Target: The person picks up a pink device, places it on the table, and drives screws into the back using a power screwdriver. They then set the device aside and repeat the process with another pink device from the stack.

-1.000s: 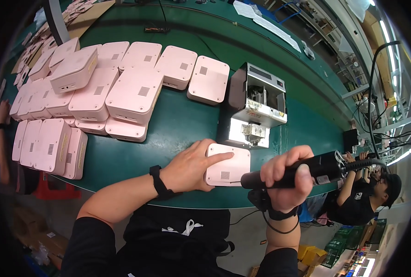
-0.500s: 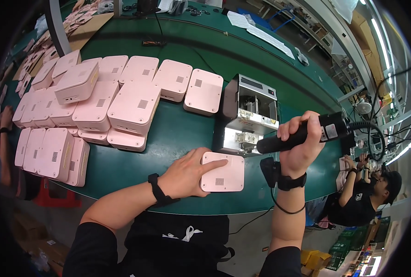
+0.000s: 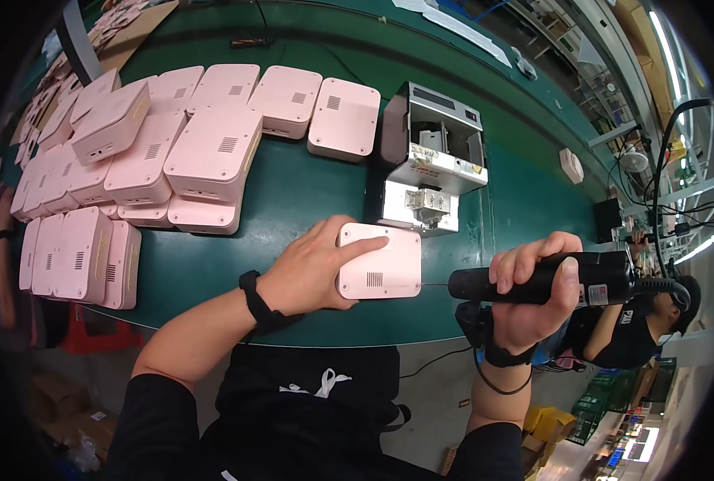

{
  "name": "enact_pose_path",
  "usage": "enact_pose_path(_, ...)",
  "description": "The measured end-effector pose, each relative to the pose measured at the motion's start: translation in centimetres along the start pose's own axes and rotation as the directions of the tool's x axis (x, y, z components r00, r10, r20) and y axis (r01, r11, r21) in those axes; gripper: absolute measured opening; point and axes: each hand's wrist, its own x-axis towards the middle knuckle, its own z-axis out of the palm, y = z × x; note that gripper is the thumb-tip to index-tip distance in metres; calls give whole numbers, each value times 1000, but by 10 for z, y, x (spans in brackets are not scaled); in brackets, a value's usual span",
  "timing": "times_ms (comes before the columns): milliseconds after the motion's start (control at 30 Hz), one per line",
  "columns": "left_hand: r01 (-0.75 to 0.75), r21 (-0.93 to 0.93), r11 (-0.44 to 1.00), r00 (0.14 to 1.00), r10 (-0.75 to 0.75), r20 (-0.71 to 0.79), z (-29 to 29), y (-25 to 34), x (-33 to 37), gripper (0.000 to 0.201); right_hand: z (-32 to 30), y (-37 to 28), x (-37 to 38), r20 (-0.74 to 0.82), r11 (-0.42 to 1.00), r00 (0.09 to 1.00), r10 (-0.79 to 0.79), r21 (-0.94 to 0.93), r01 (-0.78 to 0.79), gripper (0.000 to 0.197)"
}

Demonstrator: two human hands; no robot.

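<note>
My left hand (image 3: 313, 268) grips a pale pink plastic box (image 3: 385, 260) on the green bench, one finger stretched across its top and the others along its left side. That face has a small vent grille and holes at the corners. My right hand (image 3: 537, 280) is wrapped round a black electric screwdriver (image 3: 477, 284), held almost level to the right of the box. Its thin bit points left at the box's near right corner; whether the tip touches there I cannot tell. A cable (image 3: 673, 293) runs from the tool's rear end.
Many similar pink boxes (image 3: 212, 152) are stacked on the left. A screw feeder (image 3: 433, 152) in black and silver stands just beyond the held box. Another pink piece (image 3: 571, 166) lies at the far right. A co-worker (image 3: 629, 329) sits at right; another person's arm (image 3: 4, 216) shows at left.
My right hand has brought the screwdriver down and right, from beside the screw feeder to the box's right side. The left hand stays on the box. The whole view has shifted.
</note>
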Motion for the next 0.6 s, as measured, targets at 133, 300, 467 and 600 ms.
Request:
enact_pose_path(133,17,9,1000,999,-18,30,1,0,1,84,-4,10,-9,-21,999,999,24,-36,-25,28)
enact_pose_path(300,14,7,1000,1000,-14,25,1,1,1,84,-8,24,-14,-26,999,999,38,-6,-38,29)
enact_pose_path(467,7,26,1000,1000,-7,8,1,1,0,83,-13,28,-15,20,1000,1000,13,22,-13,31)
enact_pose_path(600,8,35,999,1000,-9,21,-2,2,1,83,-23,29,1,322,985,947,15,156,-69,35)
